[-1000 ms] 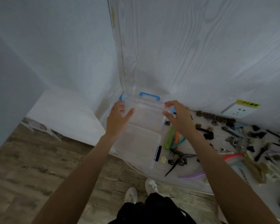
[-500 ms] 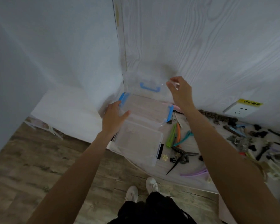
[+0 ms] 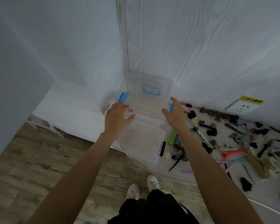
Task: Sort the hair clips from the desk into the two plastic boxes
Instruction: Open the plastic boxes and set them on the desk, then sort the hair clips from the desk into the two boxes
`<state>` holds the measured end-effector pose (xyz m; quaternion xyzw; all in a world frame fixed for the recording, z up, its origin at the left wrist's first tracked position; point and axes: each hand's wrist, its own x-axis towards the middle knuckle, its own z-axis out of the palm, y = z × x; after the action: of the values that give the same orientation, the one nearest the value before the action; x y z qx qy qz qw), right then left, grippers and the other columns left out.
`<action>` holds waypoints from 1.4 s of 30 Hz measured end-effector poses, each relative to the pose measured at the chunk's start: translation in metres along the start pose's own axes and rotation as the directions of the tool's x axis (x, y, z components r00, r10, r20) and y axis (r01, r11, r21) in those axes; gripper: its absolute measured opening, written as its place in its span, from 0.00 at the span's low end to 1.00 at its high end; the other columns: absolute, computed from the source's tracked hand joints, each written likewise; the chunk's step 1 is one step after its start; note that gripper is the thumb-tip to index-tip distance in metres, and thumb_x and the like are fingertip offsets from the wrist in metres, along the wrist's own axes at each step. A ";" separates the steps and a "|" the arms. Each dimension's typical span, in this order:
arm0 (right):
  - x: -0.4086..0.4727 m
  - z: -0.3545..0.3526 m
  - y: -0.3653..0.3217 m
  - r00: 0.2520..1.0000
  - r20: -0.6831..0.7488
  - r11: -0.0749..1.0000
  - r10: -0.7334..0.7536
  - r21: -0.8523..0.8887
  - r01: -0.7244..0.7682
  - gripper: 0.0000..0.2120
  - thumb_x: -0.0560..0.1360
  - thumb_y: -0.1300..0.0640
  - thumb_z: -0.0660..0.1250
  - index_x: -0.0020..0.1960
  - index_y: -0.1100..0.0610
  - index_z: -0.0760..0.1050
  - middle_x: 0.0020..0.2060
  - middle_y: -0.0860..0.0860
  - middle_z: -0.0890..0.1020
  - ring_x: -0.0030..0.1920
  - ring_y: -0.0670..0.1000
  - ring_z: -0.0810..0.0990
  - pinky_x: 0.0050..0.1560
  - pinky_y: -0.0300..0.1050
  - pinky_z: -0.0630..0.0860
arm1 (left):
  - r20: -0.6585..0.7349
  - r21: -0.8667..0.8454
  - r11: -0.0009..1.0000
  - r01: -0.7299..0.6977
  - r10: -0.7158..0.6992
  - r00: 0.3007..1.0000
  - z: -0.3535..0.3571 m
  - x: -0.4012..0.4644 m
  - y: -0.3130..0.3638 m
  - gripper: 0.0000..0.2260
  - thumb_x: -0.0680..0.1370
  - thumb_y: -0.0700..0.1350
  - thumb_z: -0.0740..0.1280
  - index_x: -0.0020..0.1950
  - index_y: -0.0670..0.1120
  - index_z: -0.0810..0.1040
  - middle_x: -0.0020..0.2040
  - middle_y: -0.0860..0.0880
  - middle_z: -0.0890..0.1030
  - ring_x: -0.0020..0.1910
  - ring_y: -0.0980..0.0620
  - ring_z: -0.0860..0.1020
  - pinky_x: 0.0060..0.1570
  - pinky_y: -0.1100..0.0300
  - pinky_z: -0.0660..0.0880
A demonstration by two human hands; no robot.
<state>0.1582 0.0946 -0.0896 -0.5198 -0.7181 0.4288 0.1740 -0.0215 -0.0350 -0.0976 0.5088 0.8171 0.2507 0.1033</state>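
Two clear plastic boxes stand at the desk's left corner. The far box (image 3: 145, 108) has blue side latches and is open; its lid (image 3: 153, 84) with a blue handle leans against the wall. The near box (image 3: 141, 141) has its lid on. My left hand (image 3: 117, 118) hovers with fingers apart at the far box's left front corner. My right hand (image 3: 174, 113) is spread at its right side, by the blue latch. Neither holds anything. Hair clips lie scattered to the right: a green clip (image 3: 172, 137), black claw clips (image 3: 211, 130), a red clip (image 3: 231, 153).
A wall socket (image 3: 240, 107) with a yellow label sits low on the back wall. The wall corner stands right behind the boxes. The desk's rounded front edge (image 3: 152, 167) runs under my arms, with wooden floor and my white shoes (image 3: 142, 186) below.
My right hand lifted the far box's lid up against the wall, let it go and came back down to the box's right side. My left hand stayed at the left front corner.
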 end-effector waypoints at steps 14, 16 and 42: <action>-0.063 -0.036 0.023 0.976 -0.166 0.988 -0.143 -0.083 0.131 0.22 0.76 0.61 0.63 0.69 0.57 0.64 0.66 0.55 0.70 0.65 0.54 0.68 0.65 0.47 0.65 | -0.209 -0.090 0.974 -0.208 0.186 0.960 -0.010 -0.009 0.031 0.15 0.75 0.51 0.61 0.57 0.46 0.78 0.55 0.47 0.80 0.56 0.46 0.75 0.57 0.59 0.69; -0.093 -0.045 0.052 0.975 -0.200 0.987 -0.101 -0.141 0.073 0.21 0.75 0.63 0.64 0.67 0.58 0.67 0.64 0.57 0.72 0.64 0.55 0.70 0.63 0.47 0.67 | -0.180 -0.188 0.939 -0.288 0.255 0.950 -0.008 -0.022 0.053 0.15 0.75 0.49 0.61 0.58 0.46 0.77 0.54 0.47 0.79 0.55 0.49 0.75 0.55 0.63 0.69; -0.146 -0.141 0.256 0.933 -0.282 0.772 0.222 -0.534 -0.345 0.51 0.59 0.18 0.42 0.74 0.47 0.53 0.75 0.63 0.54 0.72 0.71 0.49 0.65 0.75 0.43 | 0.297 0.042 0.982 -0.182 0.162 0.941 0.215 -0.084 0.192 0.43 0.67 0.71 0.58 0.73 0.46 0.59 0.74 0.34 0.58 0.72 0.35 0.58 0.67 0.37 0.63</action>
<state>0.4681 0.0486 -0.1843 -0.6915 -0.7048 0.1578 0.0141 0.2578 0.0252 -0.1894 0.6129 0.7534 0.1527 0.1831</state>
